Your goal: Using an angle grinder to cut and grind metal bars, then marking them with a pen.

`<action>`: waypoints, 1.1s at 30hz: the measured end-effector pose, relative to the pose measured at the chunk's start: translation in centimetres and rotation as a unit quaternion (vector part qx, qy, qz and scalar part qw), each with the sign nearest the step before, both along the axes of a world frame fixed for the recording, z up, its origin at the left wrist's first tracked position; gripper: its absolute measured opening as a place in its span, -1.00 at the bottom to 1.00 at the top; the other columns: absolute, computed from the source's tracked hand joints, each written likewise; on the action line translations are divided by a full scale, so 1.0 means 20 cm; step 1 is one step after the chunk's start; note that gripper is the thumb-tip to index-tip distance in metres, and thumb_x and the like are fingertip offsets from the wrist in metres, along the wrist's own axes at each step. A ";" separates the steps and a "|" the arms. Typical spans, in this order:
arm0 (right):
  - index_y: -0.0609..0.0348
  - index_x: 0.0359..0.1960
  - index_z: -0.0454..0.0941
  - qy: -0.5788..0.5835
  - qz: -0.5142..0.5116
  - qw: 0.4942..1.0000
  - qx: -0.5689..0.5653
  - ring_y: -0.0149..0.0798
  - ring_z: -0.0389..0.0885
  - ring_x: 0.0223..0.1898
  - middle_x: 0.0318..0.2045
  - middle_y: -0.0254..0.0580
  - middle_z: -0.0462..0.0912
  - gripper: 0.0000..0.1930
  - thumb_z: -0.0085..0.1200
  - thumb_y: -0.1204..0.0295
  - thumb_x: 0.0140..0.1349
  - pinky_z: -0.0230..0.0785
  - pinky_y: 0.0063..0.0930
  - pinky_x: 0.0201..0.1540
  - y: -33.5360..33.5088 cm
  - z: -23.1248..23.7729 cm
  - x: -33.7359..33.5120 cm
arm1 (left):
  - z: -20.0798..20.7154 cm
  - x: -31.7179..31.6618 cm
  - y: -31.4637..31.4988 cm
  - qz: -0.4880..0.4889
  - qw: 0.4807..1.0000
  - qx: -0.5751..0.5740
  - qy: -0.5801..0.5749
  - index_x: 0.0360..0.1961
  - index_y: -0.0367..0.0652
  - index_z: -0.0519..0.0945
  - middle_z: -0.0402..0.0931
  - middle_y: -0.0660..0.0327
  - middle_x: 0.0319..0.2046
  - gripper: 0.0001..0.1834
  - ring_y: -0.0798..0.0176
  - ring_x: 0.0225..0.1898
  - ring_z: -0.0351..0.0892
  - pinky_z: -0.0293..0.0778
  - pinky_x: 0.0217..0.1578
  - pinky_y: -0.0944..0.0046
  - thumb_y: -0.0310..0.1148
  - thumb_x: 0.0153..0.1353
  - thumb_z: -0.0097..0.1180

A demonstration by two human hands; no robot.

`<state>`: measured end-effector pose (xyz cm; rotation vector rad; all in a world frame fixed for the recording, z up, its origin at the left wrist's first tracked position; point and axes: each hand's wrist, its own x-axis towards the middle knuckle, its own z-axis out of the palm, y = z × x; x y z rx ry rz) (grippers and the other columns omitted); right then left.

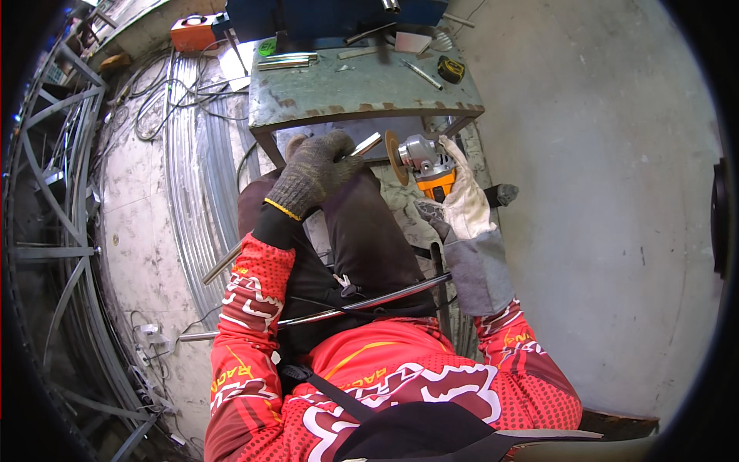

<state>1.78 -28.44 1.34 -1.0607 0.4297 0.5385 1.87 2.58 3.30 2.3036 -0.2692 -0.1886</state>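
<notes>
Metal rod (368, 144): stiff, slick; my left grip (312, 173) clamps its end, beside angle grinder (427, 163), heavy, right grip (462, 204) closed round its body.

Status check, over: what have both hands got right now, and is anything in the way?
Left hand gripping metal rod. Right hand holding angle grinder, disc beside rod end. Workbench edge close above; second rod across lap.

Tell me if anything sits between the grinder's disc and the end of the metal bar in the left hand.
Nothing visible does. The disc of the angle grinder in the right hand faces the bar end held by the left hand across a bare gap.
</notes>
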 end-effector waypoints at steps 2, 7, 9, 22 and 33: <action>-0.17 0.57 0.34 0.003 0.017 1.000 -0.009 -0.09 0.69 0.17 0.34 -0.01 0.56 -0.42 0.01 0.01 0.61 0.75 0.08 0.08 0.04 0.03 -0.01 | 0.00 0.00 -0.02 -0.005 1.000 -0.004 -0.027 -0.15 -0.14 0.70 0.67 0.08 -0.35 -0.71 0.06 -0.29 0.68 0.47 -0.13 0.01 -0.12 0.39 0.36; -0.19 0.57 0.34 -0.048 -0.021 0.990 -0.130 -0.02 0.67 0.20 0.36 -0.03 0.52 -0.46 -0.04 0.07 0.65 0.76 0.11 0.07 0.15 0.15 -0.07 | -0.05 -0.01 0.01 -0.027 0.985 0.022 -0.167 -0.17 -0.28 0.68 0.59 0.05 -0.41 -0.71 0.18 -0.42 0.64 0.54 -0.33 0.11 -0.23 0.42 0.37; -0.19 0.56 0.35 -0.107 -0.012 0.986 -0.127 -0.03 0.68 0.18 0.34 -0.03 0.54 -0.45 0.00 0.05 0.62 0.76 0.11 0.07 0.12 0.10 -0.11 | -0.06 0.00 0.01 -0.033 0.986 0.011 -0.163 -0.15 -0.28 0.67 0.59 0.13 -0.44 -0.72 0.27 -0.48 0.64 0.53 -0.41 0.17 -0.23 0.44 0.35; -0.14 0.31 0.59 -0.055 -0.060 0.996 -0.042 -0.23 0.77 -0.20 -0.05 -0.14 0.78 -0.48 0.22 -0.08 0.46 0.75 -0.21 -0.11 0.04 -0.01 -0.06 | 0.07 0.00 0.00 0.003 0.995 -0.070 0.069 -0.18 -0.21 0.63 0.55 0.30 -0.51 -0.70 0.45 -0.55 0.60 0.49 -0.54 0.30 -0.24 0.36 0.48; -0.02 0.29 0.61 -0.039 -0.051 0.997 -0.035 -0.22 0.77 -0.20 -0.06 -0.17 0.80 -0.33 0.18 -0.25 0.40 0.68 -0.17 -0.06 0.10 0.10 -0.08 | 0.10 0.01 -0.01 -0.004 0.984 -0.109 0.138 -0.17 -0.23 0.64 0.59 0.28 -0.49 -0.71 0.45 -0.51 0.60 0.53 -0.47 0.32 -0.19 0.47 0.35</action>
